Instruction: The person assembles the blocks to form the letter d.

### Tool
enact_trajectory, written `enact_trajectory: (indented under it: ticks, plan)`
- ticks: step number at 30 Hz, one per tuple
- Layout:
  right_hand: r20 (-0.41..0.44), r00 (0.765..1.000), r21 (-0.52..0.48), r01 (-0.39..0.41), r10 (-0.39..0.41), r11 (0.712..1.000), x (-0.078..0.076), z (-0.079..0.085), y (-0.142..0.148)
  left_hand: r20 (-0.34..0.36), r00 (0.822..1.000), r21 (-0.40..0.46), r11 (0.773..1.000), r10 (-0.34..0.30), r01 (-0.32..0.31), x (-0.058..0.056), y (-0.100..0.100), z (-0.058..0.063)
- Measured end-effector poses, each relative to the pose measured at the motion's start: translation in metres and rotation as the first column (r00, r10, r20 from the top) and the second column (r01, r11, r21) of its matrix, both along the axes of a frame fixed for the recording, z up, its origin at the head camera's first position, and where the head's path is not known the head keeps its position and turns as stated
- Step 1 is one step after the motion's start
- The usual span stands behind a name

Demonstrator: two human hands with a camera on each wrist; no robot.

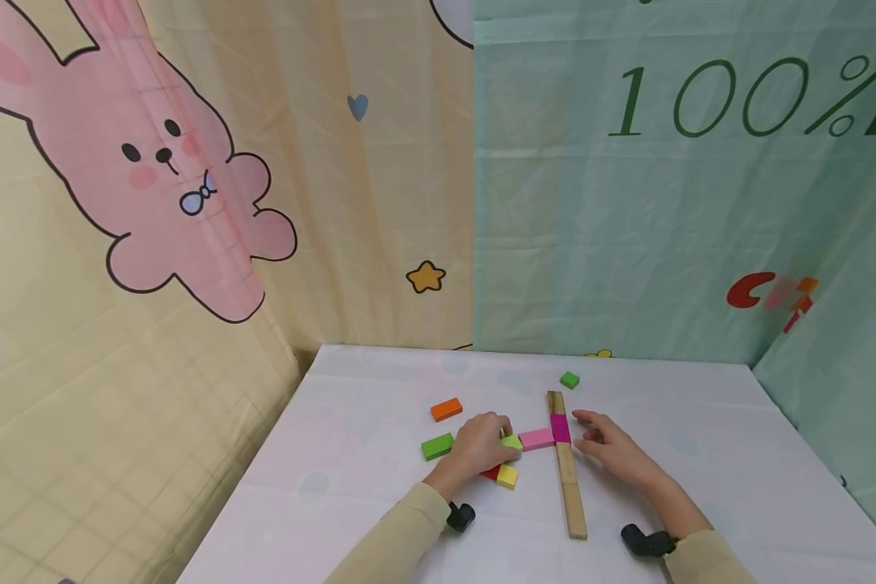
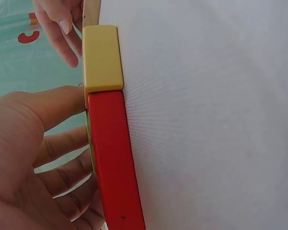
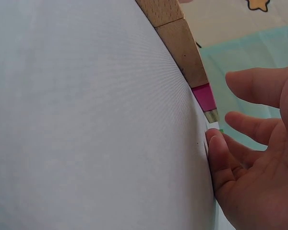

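Note:
In the head view my left hand pinches a light green block between thumb and fingers. Just in front of that hand lie a red block and a yellow block, end to end; the hand covers part of the red one in the head view. A pink block links the light green block to a long row of wooden blocks with a magenta block in it. Right of this row, my right hand holds nothing, its fingers loosely bent and apart from the blocks.
Left of my left hand lie a green block and, farther back, an orange block. A small green block sits beyond the wooden row. Printed curtains hang behind the white table.

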State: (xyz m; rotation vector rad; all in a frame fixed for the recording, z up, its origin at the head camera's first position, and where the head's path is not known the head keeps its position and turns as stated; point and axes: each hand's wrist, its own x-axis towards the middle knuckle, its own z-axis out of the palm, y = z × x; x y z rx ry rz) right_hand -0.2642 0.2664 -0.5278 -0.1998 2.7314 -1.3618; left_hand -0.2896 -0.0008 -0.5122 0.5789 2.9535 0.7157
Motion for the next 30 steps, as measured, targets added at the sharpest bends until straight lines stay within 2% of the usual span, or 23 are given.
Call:
enact_trajectory:
  ticks: [30]
  plan:
    - [0.019,1.0,-0.002,0.011,-0.011,1.0,0.0008,0.0002,0.0007,-0.013,1.0,0.002,1.0,-0.019,0.019,0.0032,-0.0008,0.0066]
